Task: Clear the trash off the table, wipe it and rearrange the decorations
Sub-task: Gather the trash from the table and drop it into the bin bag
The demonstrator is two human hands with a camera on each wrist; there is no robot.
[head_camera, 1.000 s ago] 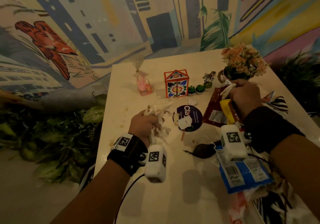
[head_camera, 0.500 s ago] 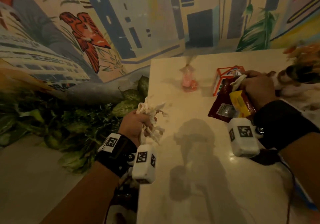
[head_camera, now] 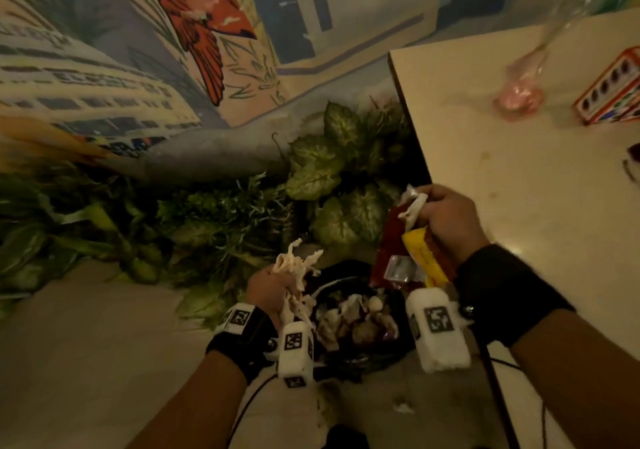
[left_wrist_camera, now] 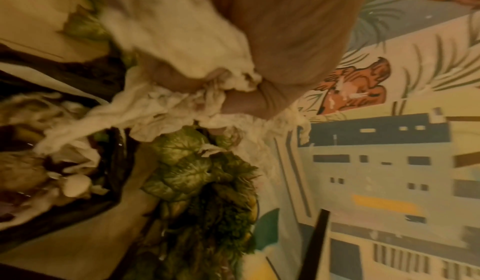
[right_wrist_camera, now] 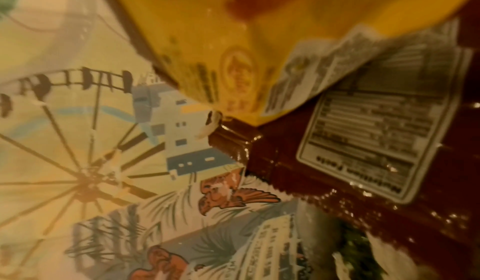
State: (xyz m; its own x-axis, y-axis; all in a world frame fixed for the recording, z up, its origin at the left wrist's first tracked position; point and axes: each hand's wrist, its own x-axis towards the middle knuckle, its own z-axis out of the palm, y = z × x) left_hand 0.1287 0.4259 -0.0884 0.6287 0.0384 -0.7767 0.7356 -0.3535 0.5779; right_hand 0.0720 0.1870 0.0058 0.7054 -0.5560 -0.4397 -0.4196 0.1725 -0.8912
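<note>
While the left hand [head_camera: 268, 291] clutches crumpled tissue [head_camera: 294, 272] just above the black trash bin [head_camera: 360, 355], the right hand [head_camera: 446, 216] grips a red wrapper [head_camera: 388, 240] and yellow wrapper [head_camera: 420, 254], their long axes hanging down toward that bin, beside the table [head_camera: 519, 188] edge.

Left hand [left_wrist_camera: 285, 38] grips crumpled tissue [left_wrist_camera: 168, 103] above a trash-filled bin [left_wrist_camera: 52, 181].

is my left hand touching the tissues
Touching. The left wrist view shows the left hand with fingers curled round the tissues.
</note>
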